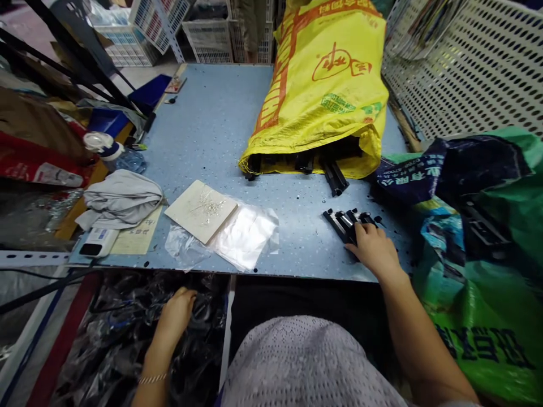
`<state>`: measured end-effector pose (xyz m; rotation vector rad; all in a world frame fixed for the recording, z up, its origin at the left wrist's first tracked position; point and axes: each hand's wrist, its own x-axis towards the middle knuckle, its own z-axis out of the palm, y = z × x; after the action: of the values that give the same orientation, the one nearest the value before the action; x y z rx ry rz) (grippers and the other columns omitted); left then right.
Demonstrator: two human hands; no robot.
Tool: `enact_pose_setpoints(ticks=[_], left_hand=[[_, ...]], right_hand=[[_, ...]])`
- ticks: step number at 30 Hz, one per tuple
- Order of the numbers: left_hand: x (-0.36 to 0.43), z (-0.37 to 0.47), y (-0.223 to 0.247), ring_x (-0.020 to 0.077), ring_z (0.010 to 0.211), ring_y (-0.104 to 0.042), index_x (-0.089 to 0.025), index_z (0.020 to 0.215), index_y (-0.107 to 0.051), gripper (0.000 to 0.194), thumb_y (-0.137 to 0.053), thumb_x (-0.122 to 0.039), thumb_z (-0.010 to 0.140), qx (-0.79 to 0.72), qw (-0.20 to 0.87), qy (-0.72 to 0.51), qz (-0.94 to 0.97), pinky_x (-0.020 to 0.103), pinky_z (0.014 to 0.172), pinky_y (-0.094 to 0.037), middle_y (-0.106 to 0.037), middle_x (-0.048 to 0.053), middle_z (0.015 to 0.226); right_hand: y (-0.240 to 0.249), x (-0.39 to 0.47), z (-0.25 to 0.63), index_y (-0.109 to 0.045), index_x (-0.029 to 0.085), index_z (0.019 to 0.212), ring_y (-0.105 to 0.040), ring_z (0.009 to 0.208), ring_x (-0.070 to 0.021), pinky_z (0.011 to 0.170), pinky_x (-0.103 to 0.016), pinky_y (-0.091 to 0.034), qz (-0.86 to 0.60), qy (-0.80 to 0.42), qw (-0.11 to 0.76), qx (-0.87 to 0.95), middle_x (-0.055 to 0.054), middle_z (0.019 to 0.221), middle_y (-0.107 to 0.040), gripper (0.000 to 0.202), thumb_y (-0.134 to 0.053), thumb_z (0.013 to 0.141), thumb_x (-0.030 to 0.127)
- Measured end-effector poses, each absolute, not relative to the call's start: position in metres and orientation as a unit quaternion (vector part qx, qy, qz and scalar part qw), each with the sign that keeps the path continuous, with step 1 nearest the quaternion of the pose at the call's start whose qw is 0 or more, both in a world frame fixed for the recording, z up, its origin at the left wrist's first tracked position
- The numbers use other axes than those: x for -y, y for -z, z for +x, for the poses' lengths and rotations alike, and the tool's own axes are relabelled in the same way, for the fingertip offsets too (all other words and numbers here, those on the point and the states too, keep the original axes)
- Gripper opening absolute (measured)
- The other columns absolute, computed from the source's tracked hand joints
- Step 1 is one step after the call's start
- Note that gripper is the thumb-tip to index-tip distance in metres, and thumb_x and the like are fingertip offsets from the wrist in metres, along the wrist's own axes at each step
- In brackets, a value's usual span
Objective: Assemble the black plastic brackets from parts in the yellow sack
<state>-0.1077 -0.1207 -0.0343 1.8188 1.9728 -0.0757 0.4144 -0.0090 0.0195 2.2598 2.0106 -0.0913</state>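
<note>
My right hand (373, 247) rests on several black plastic parts (339, 223) near the table's front edge, its fingers bent over them. Below the front edge, at lower left, my left hand (179, 308) hangs over dark bagged items (123, 339); its fingers are curled, and what they hold, if anything, is hidden. A pale square board (199, 212) with small shiny pins on it lies left of centre, partly over clear plastic bags (248, 232). More black parts (335, 178) stick out of the mouth of a yellow sack (326, 85).
A grey cloth (121, 198), a white device (99, 242) and a bottle (112, 151) stand at the left of the blue table (212, 124). A green sack (500, 316) with black parts is at right, below a white perforated crate (470, 68). A person's leg (250, 28) shows behind.
</note>
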Motion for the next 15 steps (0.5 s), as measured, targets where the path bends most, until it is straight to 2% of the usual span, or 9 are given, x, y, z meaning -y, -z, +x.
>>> enact_pose_setpoints(ticks=[3,5,7,9,11,13,15], left_hand=[[0.105,-0.089,0.053,0.0265,0.083,-0.071,-0.016,0.093,-0.074,0.030,-0.045,-0.011,0.085,-0.731,0.242,0.058,0.636,0.036,0.078,-0.053,-0.071,0.013,0.094],[0.092,-0.059,0.038,0.0245,0.086,-0.070,-0.019,0.093,-0.072,0.024,-0.049,-0.018,0.089,-0.689,0.286,-0.014,0.666,0.034,0.079,-0.052,-0.071,0.009,0.093],[0.074,-0.018,0.015,0.0214,0.086,-0.067,-0.022,0.092,-0.070,0.020,-0.051,-0.028,0.093,-0.621,0.323,-0.141,0.700,0.032,0.079,-0.050,-0.070,0.006,0.090],[0.048,0.030,-0.002,0.0190,0.084,-0.064,-0.022,0.090,-0.067,0.019,-0.051,-0.031,0.094,-0.565,0.320,-0.260,0.715,0.031,0.078,-0.049,-0.067,0.005,0.089],[0.018,0.073,-0.003,0.0197,0.086,-0.061,-0.019,0.090,-0.064,0.017,-0.058,-0.034,0.091,-0.552,0.276,-0.329,0.715,0.032,0.078,-0.049,-0.063,0.008,0.094],[-0.011,0.099,0.007,0.0225,0.088,-0.059,-0.016,0.086,-0.062,0.018,-0.067,-0.034,0.085,-0.566,0.254,-0.347,0.703,0.035,0.079,-0.049,-0.060,0.010,0.095],[-0.031,0.104,0.019,0.0234,0.088,-0.059,-0.015,0.079,-0.061,0.014,-0.067,-0.028,0.084,-0.581,0.293,-0.345,0.676,0.037,0.079,-0.048,-0.060,0.010,0.091]], right_hand=[[-0.011,0.017,0.421,-0.047,0.017,0.138,-0.058,0.095,-0.0359,0.073,-0.044,-0.048,0.722,0.019,0.081,-0.687,-0.022,0.118,-0.057,0.066,-0.067,0.081,0.043],[-0.009,0.021,0.417,-0.046,0.019,0.139,-0.059,0.096,-0.0345,0.073,-0.042,-0.047,0.721,0.038,0.061,-0.689,-0.019,0.115,-0.058,0.063,-0.063,0.083,0.043],[-0.007,0.020,0.409,-0.051,0.018,0.134,-0.059,0.098,-0.0343,0.075,-0.042,-0.048,0.725,0.083,0.019,-0.684,-0.018,0.109,-0.061,0.056,-0.059,0.085,0.044],[-0.004,0.014,0.395,-0.058,0.016,0.127,-0.060,0.100,-0.0327,0.080,-0.042,-0.048,0.715,0.169,-0.060,-0.676,-0.016,0.108,-0.064,0.050,-0.059,0.086,0.045],[-0.001,0.007,0.379,-0.061,0.017,0.122,-0.061,0.101,-0.0297,0.085,-0.041,-0.047,0.682,0.299,-0.170,-0.645,-0.014,0.112,-0.066,0.049,-0.064,0.083,0.046],[0.001,0.002,0.362,-0.064,0.018,0.119,-0.062,0.100,-0.0265,0.087,-0.039,-0.048,0.632,0.443,-0.279,-0.572,-0.011,0.112,-0.068,0.050,-0.071,0.078,0.044],[-0.001,0.000,0.348,-0.067,0.017,0.115,-0.063,0.092,-0.0231,0.082,-0.036,-0.050,0.572,0.570,-0.348,-0.475,-0.009,0.106,-0.070,0.049,-0.076,0.074,0.042]])
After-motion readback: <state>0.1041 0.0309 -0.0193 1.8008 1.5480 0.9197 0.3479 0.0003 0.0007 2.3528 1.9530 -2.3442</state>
